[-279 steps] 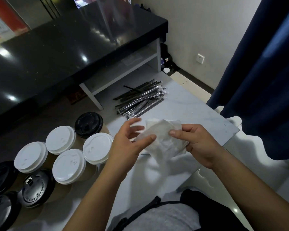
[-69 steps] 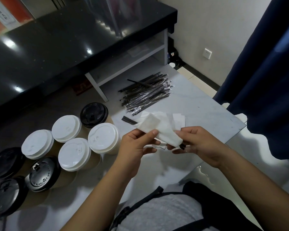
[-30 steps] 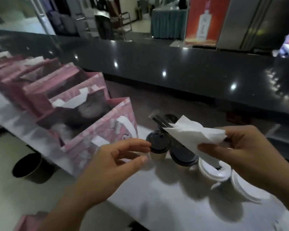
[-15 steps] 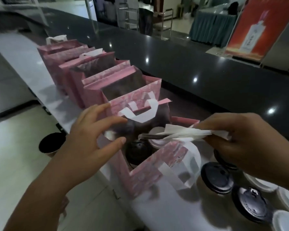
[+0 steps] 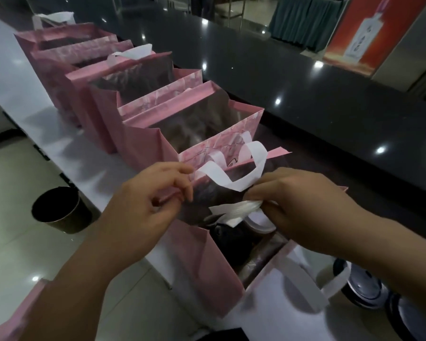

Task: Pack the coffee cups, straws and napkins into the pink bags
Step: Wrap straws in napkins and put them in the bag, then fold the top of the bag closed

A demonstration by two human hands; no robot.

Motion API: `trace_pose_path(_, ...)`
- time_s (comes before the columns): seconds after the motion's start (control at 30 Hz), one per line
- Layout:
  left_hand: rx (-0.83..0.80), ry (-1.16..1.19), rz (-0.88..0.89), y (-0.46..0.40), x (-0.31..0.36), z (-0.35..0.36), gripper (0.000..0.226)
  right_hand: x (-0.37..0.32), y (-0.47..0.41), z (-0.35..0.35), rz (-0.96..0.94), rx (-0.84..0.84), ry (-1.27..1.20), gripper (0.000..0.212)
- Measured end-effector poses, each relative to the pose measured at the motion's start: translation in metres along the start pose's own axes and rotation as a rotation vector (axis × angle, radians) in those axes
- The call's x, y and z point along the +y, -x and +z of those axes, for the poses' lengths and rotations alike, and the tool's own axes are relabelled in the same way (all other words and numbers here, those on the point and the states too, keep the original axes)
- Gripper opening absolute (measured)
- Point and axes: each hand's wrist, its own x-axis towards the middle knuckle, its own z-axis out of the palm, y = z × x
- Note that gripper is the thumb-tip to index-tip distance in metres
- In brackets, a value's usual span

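Both forearms are reaching in from the bottom edge, hands poised over the mouth of the nearest pink bag (image 5: pixel 202 264). The left hand (image 5: pixel 143 210) is curling its fingers around the bag's near-left rim and pinching it. The right hand (image 5: pixel 303 212) is pinching a crumpled white napkin (image 5: pixel 234 211) between thumb and fingertips, holding it just above the opening. The two hands are apart, with the bag's mouth between them.

Half a second ago the left hand was hovering with fingers spread beside the bag; it is now gripping the rim. The napkin, then held flat and level above the bag, is now tipping down into the opening.

The bags are stiff paper, boxy, with sharp folded edges and flat white ribbon handles (image 5: pixel 231 175). A row of them (image 5: pixel 138 99) is standing side by side along the pale, smooth counter (image 5: pixel 22 89). Inside the nearest bag a dark domed cup lid (image 5: pixel 225 233) and a white lid (image 5: pixel 260 223) are showing. At lower right, round black lids of coffee cups (image 5: pixel 364 289) are sitting on the counter. A dark round bin (image 5: pixel 59 209) is standing on the glossy tiled floor to the left. Behind the bags a polished black upper ledge (image 5: pixel 305 82) is reflecting ceiling lights.
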Motion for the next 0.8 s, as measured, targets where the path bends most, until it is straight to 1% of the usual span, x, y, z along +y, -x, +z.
trace_pose_path(0.07, 0.007, -0.010, 0.030, -0.003, -0.007, 0.000, 0.030, 0.001, -0.010, 0.006, -0.002, -0.039, 0.028, 0.033)
trace_pose_path(0.13, 0.004, 0.030, 0.021, -0.003, -0.011, 0.001, 0.029, 0.003, -0.020, 0.014, -0.013, -0.071, 0.057, 0.037)
trace_pose_path(0.23, -0.006, 0.060, 0.021, -0.004, -0.014, 0.005, 0.025, 0.006, -0.035, 0.022, -0.059, -0.102, 0.041, 0.041)
trace_pose_path(0.33, -0.016, 0.058, 0.024, -0.007, -0.019, 0.006, 0.032, 0.008, -0.046, 0.026, -0.090, -0.100, -0.003, 0.044)
trace_pose_path(0.4, -0.017, 0.080, 0.010, -0.008, -0.020, 0.005, 0.039, 0.008, -0.051, 0.030, -0.109, -0.144, -0.058, 0.043)
trace_pose_path(0.47, -0.031, 0.101, -0.002, -0.009, -0.021, 0.005, 0.042, 0.011, -0.055, 0.035, -0.134, -0.167, -0.058, 0.041)
trace_pose_path(0.53, -0.043, 0.113, -0.003, -0.010, -0.022, 0.006, 0.045, 0.019, -0.059, 0.042, -0.127, -0.132, 0.039, 0.039)
trace_pose_path(0.57, -0.046, 0.125, -0.003, -0.011, -0.022, 0.006, 0.047, 0.025, -0.060, 0.046, -0.111, -0.086, 0.103, 0.040)
trace_pose_path(0.63, -0.046, 0.154, -0.005, -0.010, -0.024, 0.007, 0.049, 0.035, -0.060, 0.054, -0.046, -0.003, 0.182, 0.049)
trace_pose_path(0.7, -0.049, 0.168, -0.009, -0.010, -0.026, 0.007, 0.049, 0.038, -0.057, 0.054, -0.030, 0.026, 0.240, 0.048)
trace_pose_path(0.73, -0.053, 0.167, -0.007, -0.009, -0.027, 0.007, 0.048, 0.036, -0.053, 0.049, -0.039, 0.040, 0.221, 0.043)
trace_pose_path(0.8, -0.061, 0.160, 0.002, -0.008, -0.029, 0.008, 0.045, 0.033, -0.040, 0.034, -0.033, 0.077, 0.084, 0.034)
